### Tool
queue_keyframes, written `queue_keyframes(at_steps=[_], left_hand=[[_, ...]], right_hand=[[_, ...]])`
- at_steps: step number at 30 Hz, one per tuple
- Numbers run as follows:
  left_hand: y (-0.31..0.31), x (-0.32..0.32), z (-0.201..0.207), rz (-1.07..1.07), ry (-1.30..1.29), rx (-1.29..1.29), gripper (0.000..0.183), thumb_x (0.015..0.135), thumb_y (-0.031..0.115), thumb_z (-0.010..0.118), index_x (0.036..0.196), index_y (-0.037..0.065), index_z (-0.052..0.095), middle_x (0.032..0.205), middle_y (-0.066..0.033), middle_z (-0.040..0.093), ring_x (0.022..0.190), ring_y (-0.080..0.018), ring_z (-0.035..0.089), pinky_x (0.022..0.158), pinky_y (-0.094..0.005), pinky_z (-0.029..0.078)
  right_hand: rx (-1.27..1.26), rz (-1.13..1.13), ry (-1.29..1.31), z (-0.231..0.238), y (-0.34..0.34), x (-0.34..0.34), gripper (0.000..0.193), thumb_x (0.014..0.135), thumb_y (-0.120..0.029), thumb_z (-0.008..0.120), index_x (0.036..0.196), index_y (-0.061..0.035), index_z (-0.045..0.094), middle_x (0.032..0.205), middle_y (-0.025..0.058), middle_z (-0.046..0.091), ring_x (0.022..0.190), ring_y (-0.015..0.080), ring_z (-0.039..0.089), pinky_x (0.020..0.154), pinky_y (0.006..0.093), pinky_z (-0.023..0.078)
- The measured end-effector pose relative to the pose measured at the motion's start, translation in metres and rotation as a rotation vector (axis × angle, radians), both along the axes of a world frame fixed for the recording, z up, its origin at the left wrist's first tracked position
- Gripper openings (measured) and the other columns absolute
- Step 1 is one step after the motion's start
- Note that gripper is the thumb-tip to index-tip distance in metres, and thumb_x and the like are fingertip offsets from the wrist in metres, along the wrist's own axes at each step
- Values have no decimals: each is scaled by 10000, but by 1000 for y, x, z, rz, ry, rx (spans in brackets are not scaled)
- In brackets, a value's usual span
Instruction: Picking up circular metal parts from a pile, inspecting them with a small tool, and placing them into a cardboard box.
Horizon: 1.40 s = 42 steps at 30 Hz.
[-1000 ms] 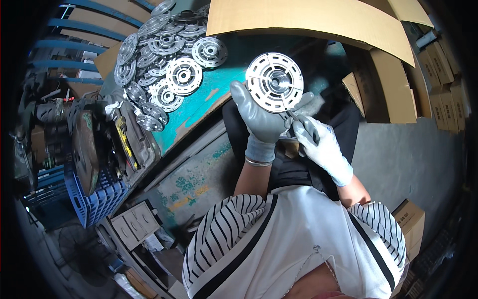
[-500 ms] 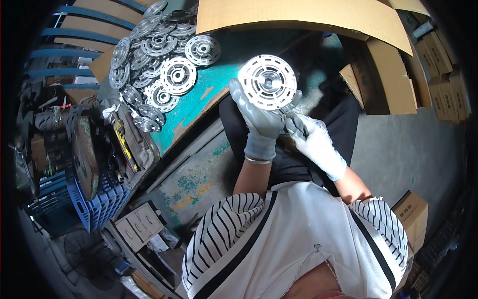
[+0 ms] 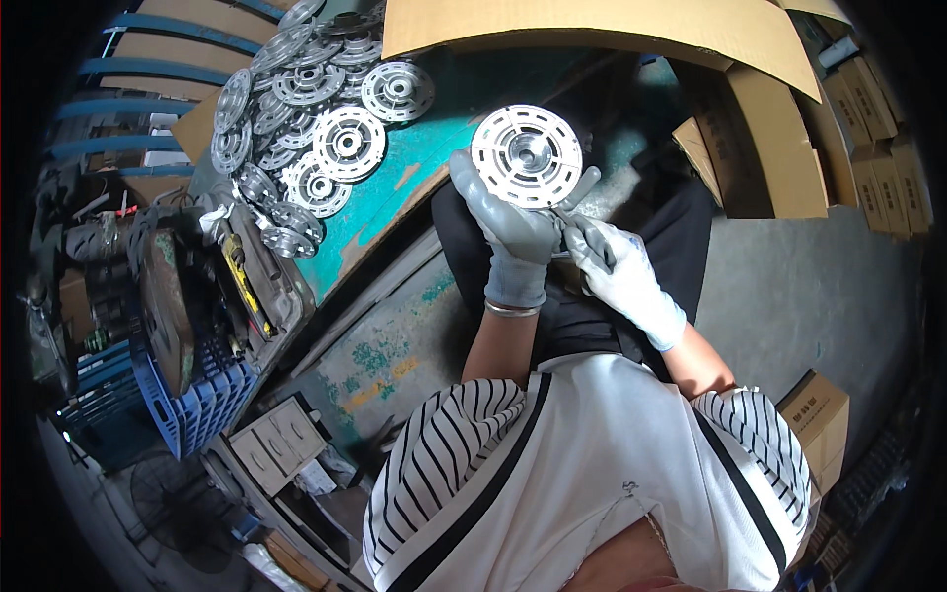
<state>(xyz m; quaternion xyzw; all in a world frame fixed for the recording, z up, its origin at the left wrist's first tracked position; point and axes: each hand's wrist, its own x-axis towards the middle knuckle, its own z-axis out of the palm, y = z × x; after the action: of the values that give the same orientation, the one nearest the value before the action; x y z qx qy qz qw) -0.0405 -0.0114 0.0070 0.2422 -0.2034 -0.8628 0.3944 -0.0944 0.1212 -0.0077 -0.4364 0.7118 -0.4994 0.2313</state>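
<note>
A round, silvery metal disc (image 3: 501,158) with slots around its rim and a recessed hub is tilted up in front of me. My left hand (image 3: 515,229), in a grey-coated glove, grips it from below, with the thumb along its left side and fingers behind it. My right hand (image 3: 623,274), gloved too, is closed around a slim dark tool (image 3: 563,218). The tool's tip is at the disc's lower edge; its exact kind is too small to make out. Both hands are close together above my lap.
Many similar discs (image 3: 349,144) are heaped on the green worktop (image 3: 395,192) at left. A large open cardboard box (image 3: 602,25) stands ahead, with stacked cartons (image 3: 878,192) at far right. A vise-like machine (image 3: 163,306) and a blue plastic crate (image 3: 202,405) are at left.
The disc has shifted slightly left and up and turned a little in my left hand. My right hand has moved its tool up to the disc's lower edge.
</note>
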Motion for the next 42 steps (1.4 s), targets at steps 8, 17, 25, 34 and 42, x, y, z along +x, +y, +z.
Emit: queue_keyframes(at_steps=[8, 17, 25, 34, 42], left_hand=[[5, -4, -16, 92, -79, -193, 756, 900, 691, 231, 1325, 101, 435, 1288, -102, 495, 1091, -324, 552, 822, -599, 511], [5, 3, -10, 13, -23, -52, 768, 892, 702, 232, 1342, 108, 418, 1305, -100, 483, 1101, -327, 546, 849, -617, 492], [8, -1, -2, 24, -18, -28, 780, 882, 694, 231, 1355, 99, 406, 1331, -104, 464, 1147, -336, 522, 859, -626, 484], [15, 0, 7, 24, -123, -84, 773, 887, 694, 236, 1368, 107, 387, 1353, -99, 444, 1172, -332, 510, 846, -614, 501], [11, -1, 0, 44, 73, 43, 664, 930, 607, 280, 1318, 76, 372, 1229, -147, 516, 995, -331, 605, 738, -555, 568]], right_hand=[[76, 20, 39, 5, -2, 0, 250, 880, -161, 615, 1090, -25, 624, 780, 169, 624, 634, 298, 583, 614, 345, 472], [37, -55, 74, -5, -4, 13, 260, 836, -74, 629, 1095, -46, 622, 753, 168, 617, 643, 316, 603, 595, 351, 477], [-27, -49, 39, -7, -1, 10, 251, 876, -118, 622, 1111, -29, 615, 772, 142, 634, 644, 290, 609, 590, 343, 475], [27, -6, 111, -7, -2, 7, 283, 828, -84, 619, 1110, -68, 606, 817, 186, 650, 730, 366, 637, 601, 422, 503], [23, -121, -74, -13, -1, 18, 270, 856, -97, 620, 1119, -37, 598, 803, 169, 652, 700, 319, 635, 628, 364, 503]])
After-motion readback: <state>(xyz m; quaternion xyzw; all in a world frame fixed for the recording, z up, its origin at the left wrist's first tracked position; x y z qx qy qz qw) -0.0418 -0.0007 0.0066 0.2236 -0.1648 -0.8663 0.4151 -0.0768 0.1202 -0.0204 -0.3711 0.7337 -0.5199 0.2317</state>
